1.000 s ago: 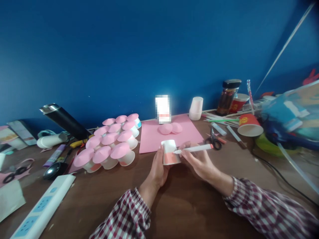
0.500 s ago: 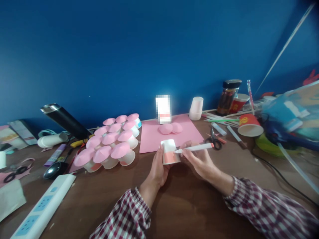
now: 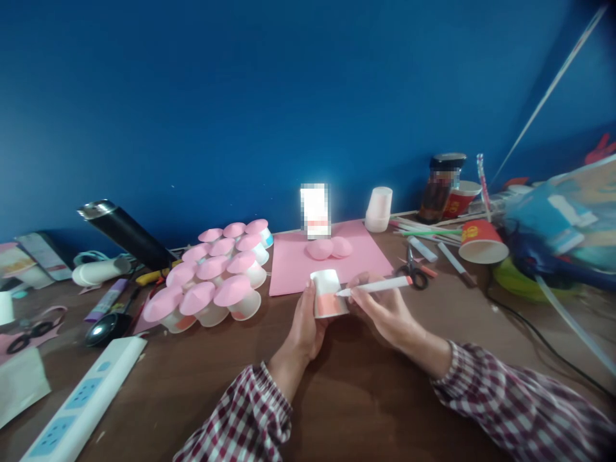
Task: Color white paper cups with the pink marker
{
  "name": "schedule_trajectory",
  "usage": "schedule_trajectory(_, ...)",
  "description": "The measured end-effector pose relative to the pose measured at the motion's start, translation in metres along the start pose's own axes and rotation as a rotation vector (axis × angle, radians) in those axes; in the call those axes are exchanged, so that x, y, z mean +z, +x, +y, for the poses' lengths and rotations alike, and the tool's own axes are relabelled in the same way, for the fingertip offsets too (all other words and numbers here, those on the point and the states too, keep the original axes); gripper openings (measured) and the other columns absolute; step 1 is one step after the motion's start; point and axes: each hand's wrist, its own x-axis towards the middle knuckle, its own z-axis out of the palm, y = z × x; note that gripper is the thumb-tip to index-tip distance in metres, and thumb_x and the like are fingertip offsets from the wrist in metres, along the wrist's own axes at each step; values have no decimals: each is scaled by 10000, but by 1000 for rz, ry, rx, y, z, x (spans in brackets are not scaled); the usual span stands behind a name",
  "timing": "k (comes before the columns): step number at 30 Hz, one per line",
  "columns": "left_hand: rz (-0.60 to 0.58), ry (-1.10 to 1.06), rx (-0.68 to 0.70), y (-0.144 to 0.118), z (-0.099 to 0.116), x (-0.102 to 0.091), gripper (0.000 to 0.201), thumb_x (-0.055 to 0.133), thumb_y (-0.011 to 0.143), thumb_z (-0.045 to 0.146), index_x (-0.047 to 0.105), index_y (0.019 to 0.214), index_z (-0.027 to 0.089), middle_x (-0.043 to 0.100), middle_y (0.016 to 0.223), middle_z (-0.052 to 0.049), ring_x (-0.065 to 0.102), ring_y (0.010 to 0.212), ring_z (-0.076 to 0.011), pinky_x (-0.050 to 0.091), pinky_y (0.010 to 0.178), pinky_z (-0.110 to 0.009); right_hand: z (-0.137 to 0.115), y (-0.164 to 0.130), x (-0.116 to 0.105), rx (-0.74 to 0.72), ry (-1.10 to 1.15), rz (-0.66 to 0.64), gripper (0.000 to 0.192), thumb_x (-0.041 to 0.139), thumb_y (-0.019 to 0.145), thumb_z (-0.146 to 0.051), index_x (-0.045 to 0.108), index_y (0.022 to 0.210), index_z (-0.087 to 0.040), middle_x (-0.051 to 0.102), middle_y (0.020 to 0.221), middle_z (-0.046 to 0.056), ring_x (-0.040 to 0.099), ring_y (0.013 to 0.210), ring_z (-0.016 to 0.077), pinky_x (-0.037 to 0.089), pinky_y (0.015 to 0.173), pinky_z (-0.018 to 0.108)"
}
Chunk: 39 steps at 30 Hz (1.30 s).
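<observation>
Hands (image 3: 308, 324) grip white, pink-banded cup (image 3: 328, 293), marker (image 3: 375, 287).

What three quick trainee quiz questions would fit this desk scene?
1. True or false: the left hand holds an upturned paper cup.
2. What does the right hand hold: A scissors, B a pen, C a straw?
3. What colour is the paper sheet behind the cup?

Key: 1 true. 2 B, tip at the cup's side. 3 pink.
</observation>
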Motion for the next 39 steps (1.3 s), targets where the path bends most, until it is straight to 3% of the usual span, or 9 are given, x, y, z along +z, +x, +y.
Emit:
schedule_trajectory(12,-10,-17,2,0,-1,0,510,584,813,589,653,988,114,700,904,-100,650,837,-227,511,784,-346,-2,1,1,5,-16,23,253,661,841,-427,575,831,-189,532,660,-22,485,589,112,417,539,233)
schedule_trajectory(25,-14,26,8,0,-1,0,522,577,805,607,663,978,122,709,925,-108,651,887,-257,501,826,-369,-6,-1,2,-26,-22,-75,212,654,859,-374,585,840,-175,550,701,-13,487,633,106,405,574,228)
schedule_trajectory(31,-34,-7,-7,0,-2,-1,493,581,817,583,658,1001,133,705,995,-116,637,972,-274,484,870,-376,-5,-1,2,2,6,-33,227,648,862,-400,585,857,-182,547,704,-17,493,621,106,408,569,231)
schedule_trajectory(35,-34,-1,0,0,-1,-1,519,572,814,600,653,993,120,706,928,-109,651,874,-254,500,817,-373,-6,0,1,17,23,-64,232,682,836,-393,588,840,-182,548,680,-22,482,608,100,392,555,222)
schedule_trajectory(39,-15,-24,-22,-1,1,1,528,584,801,609,647,981,116,705,885,-98,658,814,-234,504,800,-369,-3,1,1,37,77,9,244,684,830,-411,589,819,-186,534,660,-29,470,580,99,385,534,225)
